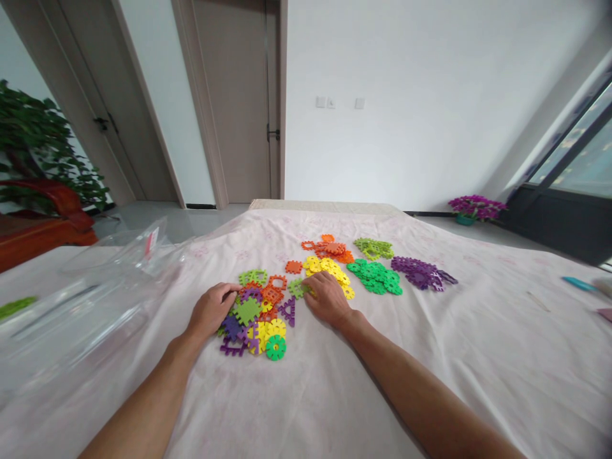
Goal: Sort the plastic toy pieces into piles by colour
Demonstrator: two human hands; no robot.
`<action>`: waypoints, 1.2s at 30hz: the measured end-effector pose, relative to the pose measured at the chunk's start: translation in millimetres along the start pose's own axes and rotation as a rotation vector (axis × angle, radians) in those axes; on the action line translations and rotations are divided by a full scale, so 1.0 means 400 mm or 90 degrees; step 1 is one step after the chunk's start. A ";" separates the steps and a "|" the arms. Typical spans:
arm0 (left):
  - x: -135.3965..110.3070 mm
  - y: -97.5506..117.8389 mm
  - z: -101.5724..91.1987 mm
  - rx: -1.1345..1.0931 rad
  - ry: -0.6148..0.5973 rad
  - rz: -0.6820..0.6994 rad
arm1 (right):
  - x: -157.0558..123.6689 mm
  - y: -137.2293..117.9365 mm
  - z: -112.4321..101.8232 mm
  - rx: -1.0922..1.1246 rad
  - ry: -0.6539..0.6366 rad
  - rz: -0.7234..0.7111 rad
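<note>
A mixed heap of flat plastic interlocking pieces (258, 315) in purple, yellow, green and orange lies on the pale cloth before me. My left hand (213, 309) rests on the heap's left edge with its fingers curled onto the pieces. My right hand (327, 296) is closed in a pinch on a light green piece (299, 288) at the heap's right edge. Beyond lie sorted piles: yellow (329, 271), orange (332, 247), light green (373, 247), dark green (377, 277) and purple (421, 273).
A clear plastic bag (90, 293) lies crumpled at the left on the cloth-covered table (478, 357). A green piece (16, 307) sits at the far left edge, and a blue object (578, 284) at the far right. Doors, a plant and a red chair stand behind.
</note>
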State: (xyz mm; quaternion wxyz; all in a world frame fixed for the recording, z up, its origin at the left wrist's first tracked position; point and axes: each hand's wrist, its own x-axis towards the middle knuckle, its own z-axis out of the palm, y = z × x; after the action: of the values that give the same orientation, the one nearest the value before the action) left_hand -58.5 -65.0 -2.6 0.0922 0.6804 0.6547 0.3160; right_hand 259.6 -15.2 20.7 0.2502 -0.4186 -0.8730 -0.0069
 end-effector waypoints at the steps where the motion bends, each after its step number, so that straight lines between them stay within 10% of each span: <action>1: 0.000 0.001 -0.001 0.000 0.000 0.001 | 0.000 0.001 -0.002 0.003 0.014 0.005; 21: -0.001 0.002 -0.002 -0.010 0.000 0.001 | 0.009 0.108 -0.018 0.063 0.250 0.103; 36: 0.002 -0.005 0.003 -0.006 -0.001 -0.003 | -0.001 0.339 -0.061 0.267 0.510 0.447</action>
State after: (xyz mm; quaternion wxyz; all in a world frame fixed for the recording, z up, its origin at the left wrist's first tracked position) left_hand -59.7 -63.7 -4.3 0.0969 0.6785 0.6548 0.3186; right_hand 370.1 67.3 15.3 0.6267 -0.5895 -0.5013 0.0915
